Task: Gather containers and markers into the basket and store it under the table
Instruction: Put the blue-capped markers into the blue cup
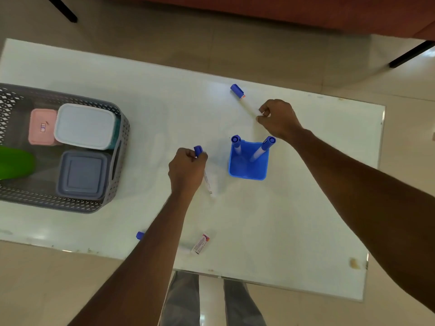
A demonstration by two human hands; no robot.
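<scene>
My left hand [187,169] is closed around a white marker with a blue cap [198,150], its cap sticking up past my fingers. My right hand [277,118] pinches the tail end of another blue-capped marker [237,90] that lies on the white table [306,220]. Between my hands stands a blue square holder [248,169] with two capped markers upright in it. A further marker [200,244] lies near the front edge, partly hidden under my left forearm. The grey lattice basket [117,165] at the left holds pink, white, grey and green containers.
The table's front edge runs just ahead of my legs. Dark furniture legs [410,54] stand on the tiled floor beyond the far edge, along with a red-brown piece of furniture at the top.
</scene>
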